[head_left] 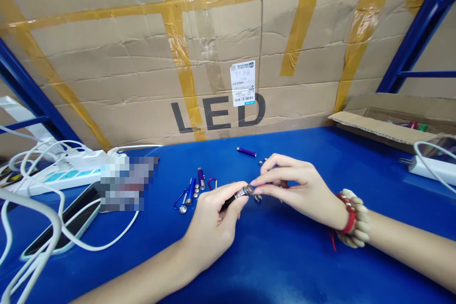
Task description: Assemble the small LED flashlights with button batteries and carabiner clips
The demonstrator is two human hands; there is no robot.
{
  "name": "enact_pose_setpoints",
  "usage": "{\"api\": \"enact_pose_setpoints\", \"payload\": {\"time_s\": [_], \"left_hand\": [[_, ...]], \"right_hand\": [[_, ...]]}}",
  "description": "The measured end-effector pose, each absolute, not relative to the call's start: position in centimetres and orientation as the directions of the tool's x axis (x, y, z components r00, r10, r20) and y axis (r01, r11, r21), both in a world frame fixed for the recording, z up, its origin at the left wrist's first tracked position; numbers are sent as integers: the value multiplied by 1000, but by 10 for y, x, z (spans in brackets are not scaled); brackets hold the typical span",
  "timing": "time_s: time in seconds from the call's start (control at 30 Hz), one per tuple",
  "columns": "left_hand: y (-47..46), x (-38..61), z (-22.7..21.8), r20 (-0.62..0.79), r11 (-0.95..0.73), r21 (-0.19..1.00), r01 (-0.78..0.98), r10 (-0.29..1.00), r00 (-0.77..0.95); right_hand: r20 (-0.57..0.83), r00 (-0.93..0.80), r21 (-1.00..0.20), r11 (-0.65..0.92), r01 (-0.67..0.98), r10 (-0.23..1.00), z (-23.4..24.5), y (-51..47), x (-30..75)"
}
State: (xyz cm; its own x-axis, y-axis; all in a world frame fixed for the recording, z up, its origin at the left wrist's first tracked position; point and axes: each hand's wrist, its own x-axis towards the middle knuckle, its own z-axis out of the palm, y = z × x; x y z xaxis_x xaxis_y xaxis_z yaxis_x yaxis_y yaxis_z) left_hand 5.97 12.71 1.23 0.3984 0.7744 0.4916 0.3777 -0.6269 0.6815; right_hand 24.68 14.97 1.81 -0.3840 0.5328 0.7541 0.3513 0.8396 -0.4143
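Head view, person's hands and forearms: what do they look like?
Left hand and right hand: no gloves or sleeves visible. The right wears a chunky pale beaded bracelet beside a red cord bracelet with a loose tail; the left shows no jewellery.

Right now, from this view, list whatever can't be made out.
Head view: the rear of the black tube, hidden by the left hand.
Head view: whether the right hand pinches any small part; the hand itself covers it.
Head view: fine print on the white label, too small.
Head view: the open box's full contents, partly hidden by its near side.
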Motion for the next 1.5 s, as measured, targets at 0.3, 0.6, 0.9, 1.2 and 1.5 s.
{"api": "enact_pose_setpoints", "payload": {"time_s": [0.3, 0.6, 0.9, 1.2, 1.5], "left_hand": [[126, 59, 11, 424, -611, 700, 371, 773, 472], [126, 56, 8, 425, -669, 633, 389, 721, 547], [125, 54, 5, 417, -699, 596, 396, 691, 591], [124, 55, 4, 445, -690, 580, 433, 714, 541], [123, 55, 3, 399, -642, 615, 458, 754, 521]], "right_hand": [[752, -530, -186, 897, 401, 392, 20, 150, 257], [738, -616, 63, 881, 469, 275, 23, 149, 261], [651, -728, 264, 837, 480, 212, 33, 141, 259], [619, -559, -308, 826, 473, 551, 27, 143, 253], [371, -471, -721, 568, 397, 800, 29, 144, 245]]}}
